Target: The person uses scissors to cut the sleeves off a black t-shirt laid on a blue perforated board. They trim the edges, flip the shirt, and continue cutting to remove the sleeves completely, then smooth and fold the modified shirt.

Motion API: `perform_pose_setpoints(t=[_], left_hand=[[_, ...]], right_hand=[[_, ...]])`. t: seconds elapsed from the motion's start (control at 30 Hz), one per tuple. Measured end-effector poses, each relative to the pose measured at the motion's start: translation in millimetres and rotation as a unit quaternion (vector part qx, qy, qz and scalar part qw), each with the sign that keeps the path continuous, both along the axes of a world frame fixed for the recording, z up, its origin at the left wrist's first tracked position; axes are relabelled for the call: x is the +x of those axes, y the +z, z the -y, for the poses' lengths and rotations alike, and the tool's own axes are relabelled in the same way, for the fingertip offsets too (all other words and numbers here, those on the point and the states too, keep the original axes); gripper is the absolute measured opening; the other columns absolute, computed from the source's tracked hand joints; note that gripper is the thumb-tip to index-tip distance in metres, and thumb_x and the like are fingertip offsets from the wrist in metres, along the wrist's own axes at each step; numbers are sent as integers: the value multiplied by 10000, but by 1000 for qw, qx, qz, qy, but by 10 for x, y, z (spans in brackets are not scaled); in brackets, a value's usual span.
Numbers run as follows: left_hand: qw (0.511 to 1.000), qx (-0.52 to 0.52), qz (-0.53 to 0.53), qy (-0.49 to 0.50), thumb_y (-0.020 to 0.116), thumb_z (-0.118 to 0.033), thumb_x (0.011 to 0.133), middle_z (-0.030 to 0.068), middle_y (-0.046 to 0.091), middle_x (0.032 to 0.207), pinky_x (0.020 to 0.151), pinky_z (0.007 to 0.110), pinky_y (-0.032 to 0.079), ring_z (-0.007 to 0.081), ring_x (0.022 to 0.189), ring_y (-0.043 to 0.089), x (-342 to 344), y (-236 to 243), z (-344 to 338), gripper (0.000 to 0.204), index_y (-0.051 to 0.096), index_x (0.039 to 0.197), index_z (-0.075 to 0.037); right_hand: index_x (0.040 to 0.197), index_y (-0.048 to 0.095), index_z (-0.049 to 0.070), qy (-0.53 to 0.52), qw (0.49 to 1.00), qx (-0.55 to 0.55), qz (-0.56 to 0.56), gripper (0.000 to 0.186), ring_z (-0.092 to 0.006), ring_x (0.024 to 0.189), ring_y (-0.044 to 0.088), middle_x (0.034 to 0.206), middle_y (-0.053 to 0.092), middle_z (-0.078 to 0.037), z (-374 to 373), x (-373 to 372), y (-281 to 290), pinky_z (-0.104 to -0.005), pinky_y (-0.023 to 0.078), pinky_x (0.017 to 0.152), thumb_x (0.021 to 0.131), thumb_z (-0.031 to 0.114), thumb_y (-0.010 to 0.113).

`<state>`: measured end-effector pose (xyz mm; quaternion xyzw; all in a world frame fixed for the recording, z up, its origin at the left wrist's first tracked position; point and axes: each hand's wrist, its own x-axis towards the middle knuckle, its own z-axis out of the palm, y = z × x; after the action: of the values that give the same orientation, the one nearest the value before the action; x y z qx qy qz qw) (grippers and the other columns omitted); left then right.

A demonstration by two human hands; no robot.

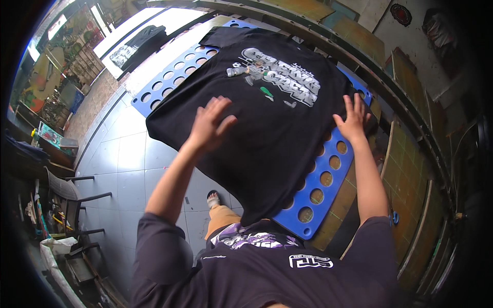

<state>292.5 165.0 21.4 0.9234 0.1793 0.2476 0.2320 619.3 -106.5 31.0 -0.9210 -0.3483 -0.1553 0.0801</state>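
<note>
A black T-shirt point(246, 133) lies spread over a blue folding board point(319, 192) with rows of round holes. White lettering and a cartoon figure point(277, 77) are printed near its far end. Toward me the hem hangs down by my body. Over the left part of the cloth is my left hand point(211, 122), fingers spread and holding nothing; whether it touches the fabric I cannot tell. My right hand point(352, 120) is at the shirt's right edge beside the board, its fingers apart too. The cloth covers the middle of the board.
Another dark printed shirt point(138, 47) lies on a white surface at the far left. Blue-handled scissors point(394, 218) are at the right. A dark chair point(67, 187) stands on the tiled floor point(128, 154) to the left. Long rails point(382, 64) run along the far and right sides.
</note>
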Motion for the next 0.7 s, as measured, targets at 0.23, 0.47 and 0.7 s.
perform_pose_setpoints(t=[0.23, 0.47, 0.7], left_hand=[[956, 75, -256, 125, 412, -740, 778, 134, 221, 1498, 1082, 564, 132, 349, 1394, 133, -519, -231, -1041, 929, 259, 1435, -101], [983, 83, -164, -29, 438, -656, 831, 177, 275, 1464, 1061, 597, 143, 382, 1376, 173, -310, 89, -1275, 839, 284, 1420, -79], [958, 143, -225, -101, 283, -687, 863, 56, 221, 1509, 1068, 610, 126, 325, 1401, 127, 724, -170, -2111, 816, 247, 1442, -112]], right_hand=[[1383, 371, 182, -36, 984, -55, -164, 694, -320, 1382, 173, 1509, 180, -110, -514, -892, -127, -595, 130, 1072, 834, 584, 505], [1313, 473, 149, -13, 995, 18, -95, 621, -309, 1354, 255, 1479, 280, -84, -399, -840, -280, -568, 175, 1060, 810, 494, 590], [1266, 517, 120, -3, 998, 29, -58, 539, -297, 1307, 332, 1433, 366, -86, -467, -889, -215, -442, 251, 1055, 809, 388, 614]])
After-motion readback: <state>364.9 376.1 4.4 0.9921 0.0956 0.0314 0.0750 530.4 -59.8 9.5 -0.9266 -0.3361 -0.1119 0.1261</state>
